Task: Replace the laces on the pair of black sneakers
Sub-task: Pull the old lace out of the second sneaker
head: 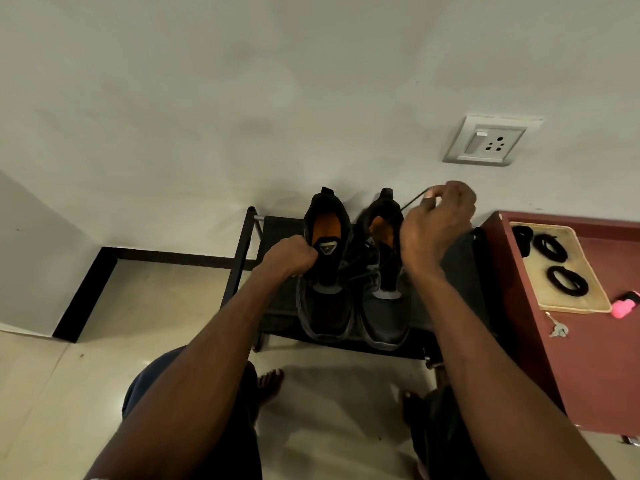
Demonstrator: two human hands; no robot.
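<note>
In the middle of the frame, the left hand (289, 252) grips the left black sneaker (325, 271); the right hand (438, 221) pinches a thin black lace (412, 199) pulled from the right black sneaker (382, 296).

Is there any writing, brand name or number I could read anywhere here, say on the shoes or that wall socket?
No text can be read.
Left sneaker: a small silver emblem on the insole, too blurred to read.
Right sneaker: no marking shows.
Wall socket: no lettering visible.
Pink object on the red cabinet: no legible label.
</note>
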